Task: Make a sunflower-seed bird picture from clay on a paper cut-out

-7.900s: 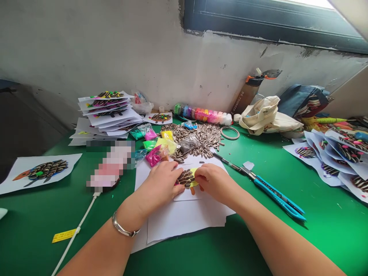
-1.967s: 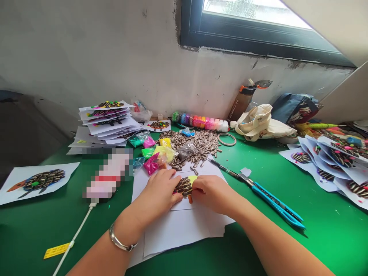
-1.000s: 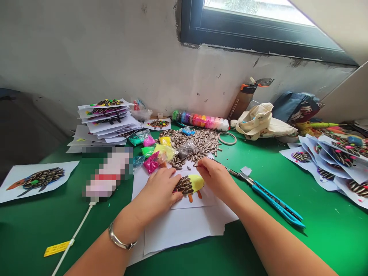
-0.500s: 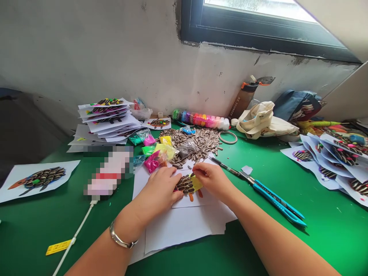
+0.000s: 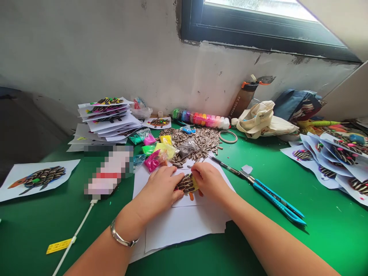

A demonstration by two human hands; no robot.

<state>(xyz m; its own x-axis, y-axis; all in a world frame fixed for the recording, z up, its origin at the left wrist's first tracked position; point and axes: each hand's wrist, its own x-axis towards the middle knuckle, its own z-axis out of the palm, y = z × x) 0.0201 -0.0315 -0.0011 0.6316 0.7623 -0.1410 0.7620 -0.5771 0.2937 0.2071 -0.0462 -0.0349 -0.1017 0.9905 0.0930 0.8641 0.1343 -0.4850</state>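
Observation:
A small picture [image 5: 188, 183] lies before me, with striped sunflower seeds in rows over yellow clay and orange feet below. My left hand [image 5: 163, 186] rests flat at its left side, fingers apart, thumb and fingertips framing the seeds. On the right, my right hand [image 5: 208, 178] has thumb and fingers pinched together at the yellow clay, pressing a sunflower seed that the fingers mostly hide. White paper sheets [image 5: 184, 226] lie under both hands. Just beyond the fingers is a heap of loose sunflower seeds [image 5: 205, 140].
Bagged coloured clay [image 5: 152, 161] sits left of the seeds. Tweezers with blue handles [image 5: 276, 199] lie to the right. Finished seed pictures stand stacked at left [image 5: 112, 119] and right [image 5: 330, 161]. A tape ring [image 5: 228, 137], bottle [image 5: 243, 99] and cloth bag [image 5: 255, 120] are at the back.
My right hand has shifted slightly left and down onto the yellow clay, covering more of it. My left hand stays almost where it was.

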